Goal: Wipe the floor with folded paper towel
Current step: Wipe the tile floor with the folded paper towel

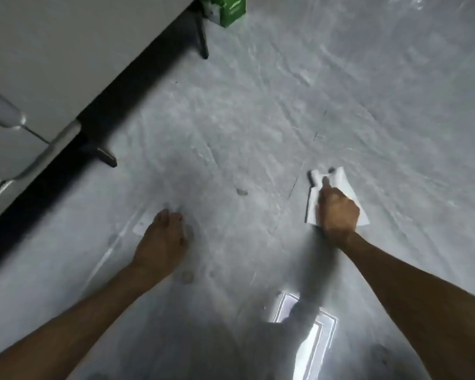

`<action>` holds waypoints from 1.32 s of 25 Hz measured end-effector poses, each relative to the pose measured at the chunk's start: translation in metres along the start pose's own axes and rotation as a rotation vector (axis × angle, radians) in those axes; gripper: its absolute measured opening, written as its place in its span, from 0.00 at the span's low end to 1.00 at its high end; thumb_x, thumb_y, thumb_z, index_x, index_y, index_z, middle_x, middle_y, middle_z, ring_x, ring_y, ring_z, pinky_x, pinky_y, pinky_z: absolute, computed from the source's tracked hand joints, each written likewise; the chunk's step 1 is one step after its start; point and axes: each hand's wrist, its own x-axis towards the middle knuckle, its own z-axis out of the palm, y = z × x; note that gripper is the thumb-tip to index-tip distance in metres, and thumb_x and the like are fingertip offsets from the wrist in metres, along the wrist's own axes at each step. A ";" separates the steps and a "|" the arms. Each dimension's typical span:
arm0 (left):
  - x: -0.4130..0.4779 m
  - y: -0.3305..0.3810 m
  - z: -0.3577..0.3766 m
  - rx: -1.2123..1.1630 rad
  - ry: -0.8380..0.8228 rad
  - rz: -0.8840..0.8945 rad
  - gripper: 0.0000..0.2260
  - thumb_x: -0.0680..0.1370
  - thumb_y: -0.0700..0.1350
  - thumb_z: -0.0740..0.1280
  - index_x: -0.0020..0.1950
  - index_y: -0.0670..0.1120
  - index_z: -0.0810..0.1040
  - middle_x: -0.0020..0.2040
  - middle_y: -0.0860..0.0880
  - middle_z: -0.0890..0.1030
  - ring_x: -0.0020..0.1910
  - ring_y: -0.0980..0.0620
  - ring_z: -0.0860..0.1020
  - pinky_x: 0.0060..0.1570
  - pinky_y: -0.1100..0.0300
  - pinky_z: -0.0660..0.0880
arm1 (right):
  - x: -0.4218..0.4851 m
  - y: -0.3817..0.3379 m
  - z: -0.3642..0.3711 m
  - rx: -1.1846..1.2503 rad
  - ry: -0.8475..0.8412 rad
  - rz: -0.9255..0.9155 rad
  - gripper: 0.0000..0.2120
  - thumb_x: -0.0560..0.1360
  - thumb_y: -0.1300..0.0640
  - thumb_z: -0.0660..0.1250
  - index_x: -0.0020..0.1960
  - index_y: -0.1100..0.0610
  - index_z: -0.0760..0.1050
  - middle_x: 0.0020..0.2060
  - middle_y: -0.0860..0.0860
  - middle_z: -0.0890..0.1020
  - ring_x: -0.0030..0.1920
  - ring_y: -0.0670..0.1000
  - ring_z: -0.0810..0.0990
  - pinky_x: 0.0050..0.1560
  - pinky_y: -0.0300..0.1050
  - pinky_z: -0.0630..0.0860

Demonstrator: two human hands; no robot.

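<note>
Paper towel, white and folded, lies flat on the grey floor at right, pinned under the right hand, whose fingers press down on it with one finger stretched forward. The left hand rests spread on bare floor, holding nothing, well apart from the towel. A green box stands far ahead beside a white appliance

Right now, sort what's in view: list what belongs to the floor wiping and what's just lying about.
Belongs to the job:
- folded paper towel, pressed flat on the floor under the right hand
- floor
- left hand, braced on the floor

Just lying about:
- green box at the top edge
- white appliance on the left
</note>
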 end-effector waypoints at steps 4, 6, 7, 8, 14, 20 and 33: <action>-0.018 -0.047 0.007 -0.141 0.135 -0.051 0.18 0.74 0.35 0.64 0.64 0.37 0.70 0.65 0.37 0.73 0.65 0.40 0.72 0.65 0.51 0.69 | 0.009 -0.152 0.035 0.103 0.038 0.054 0.21 0.81 0.60 0.53 0.74 0.57 0.62 0.54 0.61 0.79 0.49 0.63 0.80 0.45 0.53 0.74; -0.024 -0.066 0.005 -0.206 0.217 -0.049 0.17 0.73 0.33 0.65 0.61 0.36 0.72 0.61 0.36 0.75 0.63 0.39 0.74 0.64 0.51 0.70 | -0.044 -0.239 0.047 0.104 -0.162 -0.467 0.23 0.80 0.61 0.55 0.75 0.56 0.60 0.55 0.59 0.79 0.50 0.60 0.81 0.45 0.52 0.74; -0.025 -0.077 0.002 -0.246 0.239 -0.095 0.17 0.72 0.33 0.65 0.61 0.37 0.72 0.60 0.36 0.76 0.61 0.39 0.75 0.62 0.50 0.71 | -0.073 -0.266 0.050 0.059 -0.284 -0.801 0.24 0.80 0.61 0.56 0.76 0.55 0.61 0.55 0.58 0.80 0.49 0.60 0.81 0.44 0.52 0.75; -0.026 -0.087 0.000 -0.285 0.250 -0.151 0.18 0.72 0.34 0.66 0.61 0.37 0.72 0.61 0.37 0.75 0.60 0.38 0.75 0.61 0.49 0.71 | -0.090 -0.275 0.050 0.031 -0.362 -1.113 0.24 0.79 0.60 0.57 0.75 0.54 0.63 0.54 0.57 0.81 0.48 0.59 0.82 0.44 0.52 0.76; -0.044 -0.116 0.012 -0.215 0.240 -0.222 0.18 0.71 0.36 0.65 0.61 0.39 0.70 0.65 0.40 0.70 0.64 0.41 0.72 0.64 0.50 0.70 | 0.055 -0.179 0.015 -0.068 -0.024 -0.536 0.20 0.82 0.44 0.50 0.70 0.49 0.68 0.56 0.58 0.80 0.53 0.60 0.81 0.52 0.52 0.75; -0.049 -0.123 0.021 -0.194 0.258 -0.231 0.21 0.73 0.39 0.63 0.66 0.43 0.70 0.70 0.43 0.71 0.69 0.45 0.70 0.68 0.54 0.67 | -0.010 -0.329 0.055 0.145 -0.074 -0.504 0.19 0.81 0.58 0.55 0.70 0.57 0.68 0.50 0.60 0.82 0.46 0.61 0.82 0.42 0.52 0.77; -0.106 -0.164 0.012 -0.245 0.336 -0.574 0.06 0.78 0.44 0.59 0.53 0.46 0.73 0.44 0.41 0.83 0.43 0.40 0.81 0.41 0.54 0.74 | -0.093 -0.384 0.072 0.215 -0.060 -0.744 0.18 0.76 0.61 0.66 0.66 0.59 0.75 0.39 0.58 0.82 0.35 0.59 0.82 0.30 0.47 0.73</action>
